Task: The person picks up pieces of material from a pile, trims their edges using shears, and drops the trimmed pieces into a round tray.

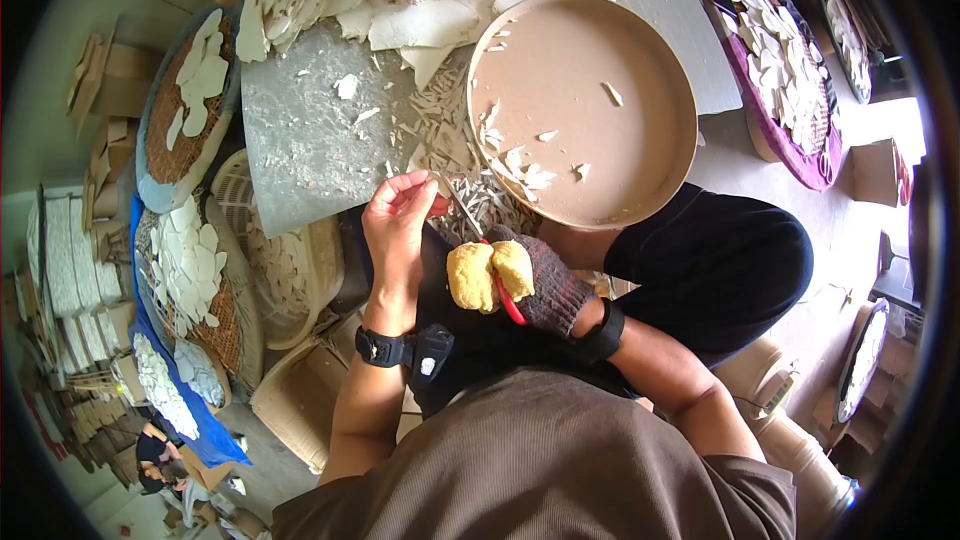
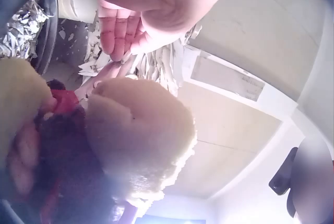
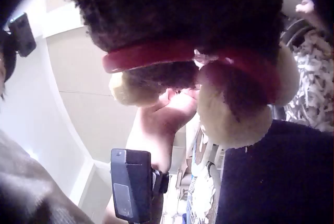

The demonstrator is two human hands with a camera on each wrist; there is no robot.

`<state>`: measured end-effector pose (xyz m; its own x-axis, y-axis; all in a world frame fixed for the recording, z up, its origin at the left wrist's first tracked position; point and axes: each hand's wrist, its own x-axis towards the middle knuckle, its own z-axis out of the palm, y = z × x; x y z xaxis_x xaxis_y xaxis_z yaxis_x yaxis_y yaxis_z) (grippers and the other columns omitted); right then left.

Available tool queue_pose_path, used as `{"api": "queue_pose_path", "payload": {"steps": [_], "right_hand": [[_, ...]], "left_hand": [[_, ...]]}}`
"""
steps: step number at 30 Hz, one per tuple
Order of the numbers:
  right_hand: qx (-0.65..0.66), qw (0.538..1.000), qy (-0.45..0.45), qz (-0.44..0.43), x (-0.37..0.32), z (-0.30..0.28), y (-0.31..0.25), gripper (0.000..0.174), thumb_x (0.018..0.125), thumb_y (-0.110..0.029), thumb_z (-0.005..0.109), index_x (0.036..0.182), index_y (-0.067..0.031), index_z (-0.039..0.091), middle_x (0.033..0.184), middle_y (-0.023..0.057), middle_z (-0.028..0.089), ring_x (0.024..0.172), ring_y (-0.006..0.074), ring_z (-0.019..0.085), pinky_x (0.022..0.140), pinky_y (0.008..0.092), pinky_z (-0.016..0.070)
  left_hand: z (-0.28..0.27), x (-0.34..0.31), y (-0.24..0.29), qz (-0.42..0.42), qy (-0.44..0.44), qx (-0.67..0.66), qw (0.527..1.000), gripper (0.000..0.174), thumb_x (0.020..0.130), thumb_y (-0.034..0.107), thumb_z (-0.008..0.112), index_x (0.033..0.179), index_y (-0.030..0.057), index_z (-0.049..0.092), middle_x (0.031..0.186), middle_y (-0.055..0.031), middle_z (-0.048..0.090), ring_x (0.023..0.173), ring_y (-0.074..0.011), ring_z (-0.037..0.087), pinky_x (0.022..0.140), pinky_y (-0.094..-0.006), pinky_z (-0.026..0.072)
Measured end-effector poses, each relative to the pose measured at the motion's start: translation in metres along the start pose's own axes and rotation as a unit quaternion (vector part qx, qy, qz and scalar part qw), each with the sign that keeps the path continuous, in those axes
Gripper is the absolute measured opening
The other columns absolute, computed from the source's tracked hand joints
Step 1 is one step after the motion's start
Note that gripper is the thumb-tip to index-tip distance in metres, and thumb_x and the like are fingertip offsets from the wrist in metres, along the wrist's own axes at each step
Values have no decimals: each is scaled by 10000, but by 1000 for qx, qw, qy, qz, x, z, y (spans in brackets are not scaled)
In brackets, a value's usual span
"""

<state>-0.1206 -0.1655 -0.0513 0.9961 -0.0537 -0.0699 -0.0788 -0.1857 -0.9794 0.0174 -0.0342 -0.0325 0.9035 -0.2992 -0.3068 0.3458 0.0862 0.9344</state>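
1. The right hand [image 1: 550, 285] wore a dark knit glove. It gripped a pair of scissors [image 1: 514, 310] with red handles, and its fingers were wrapped round them.
2. Fat yellow pads [image 1: 470, 277] covered parts of the handles. They looked soft, so maybe they were there to keep the hand from getting sore.
3. The left hand [image 1: 395, 230] was bare. Its thumb and fingers came close together right beside the tip of the scissors' blade. A tiny pale bit might have been pinched there, but it was too small to tell.
4. The scissors were over the person's lap, just in front of the metal table [image 1: 320, 140]. A big heap of flat white pieces [image 1: 430, 20] lay at the far side of that table.
5. Lots of thin scraps [image 1: 490, 205] lay below the blade and beside the round tan tray [image 1: 600, 120]. A few small white bits [image 1: 530, 175] lay inside the tray, mostly near its left side.
6. The step in hand looked like trimming: one hand to hold a piece, the other to snip. The scraps made that a good guess. Plenty of the heap seemed left to do.
7. The next move seemed to call for a steady squeeze of the scissors, with the left fingertips kept out of the blade's way. A thin piece could snap if it was bent too hard.
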Motion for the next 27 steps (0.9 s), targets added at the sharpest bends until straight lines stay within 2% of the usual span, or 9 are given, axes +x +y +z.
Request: {"api": "queue_pose_path", "payload": {"steps": [6,9,12,15,18,21,22,25,27], "right_hand": [[55,997,-34,34,3,-5,-2,335,757,-250,669,1006,-37,598,946,159,630,890,360,608,773,409,495],[48,997,-47,-22,6,-9,-4,333,796,-158,725,1071,-23,593,1025,86,662,971,184,643,860,313,497],[88,994,-58,3,6,-7,-2,360,800,-141,718,1115,-25,588,1050,88,656,999,179,634,886,315,491],[46,997,-55,11,7,-8,-10,314,782,-214,661,1037,-41,603,993,155,635,945,326,612,820,383,494],[90,995,-27,21,3,-2,3,334,783,-224,675,1047,-36,590,958,159,642,920,334,624,804,379,499],[92,993,-39,56,3,-2,10,358,768,-235,696,1044,-39,579,912,165,645,888,350,633,773,389,502],[80,995,-27,47,2,0,7,366,761,-245,703,1037,-40,576,906,173,645,884,358,632,763,399,502],[-22,1000,-14,-1,0,-3,3,378,757,-258,702,1042,-46,574,916,190,647,880,376,632,750,411,504],[-49,998,-27,-18,3,-9,11,381,755,-256,699,1049,-48,574,918,193,649,882,377,634,753,409,506]], "left_hand": [[0,0,3,-2,0,-18,1000,163,858,62,670,1004,19,612,844,-53,661,716,-126,631,695,-256,520],[-2,-1,6,-2,-34,-7,999,180,853,45,667,1007,-26,609,858,-85,668,717,-136,643,694,-276,540],[2,-5,10,-24,-23,-7,999,154,856,36,657,989,-28,613,870,-91,665,729,-135,646,702,-275,543],[1,-3,9,-30,-22,1,999,139,855,28,653,976,-34,625,882,-94,663,746,-137,652,708,-271,543],[-2,-2,2,-10,-19,-23,999,145,850,30,661,977,-36,640,878,-96,667,727,-143,657,689,-266,545],[-11,-1,5,-42,-9,10,999,155,846,32,668,983,-34,642,869,-104,671,698,-155,662,670,-268,552],[-19,-3,10,-29,3,25,999,160,842,39,674,983,-31,642,868,-110,674,696,-164,666,666,-274,558],[-76,-7,35,22,79,53,995,170,856,76,658,990,-28,641,894,-137,680,714,-208,681,676,-307,575],[-153,-3,52,60,172,159,970,172,843,59,657,996,-18,645,900,-125,681,738,-188,674,711,-291,555]]}}
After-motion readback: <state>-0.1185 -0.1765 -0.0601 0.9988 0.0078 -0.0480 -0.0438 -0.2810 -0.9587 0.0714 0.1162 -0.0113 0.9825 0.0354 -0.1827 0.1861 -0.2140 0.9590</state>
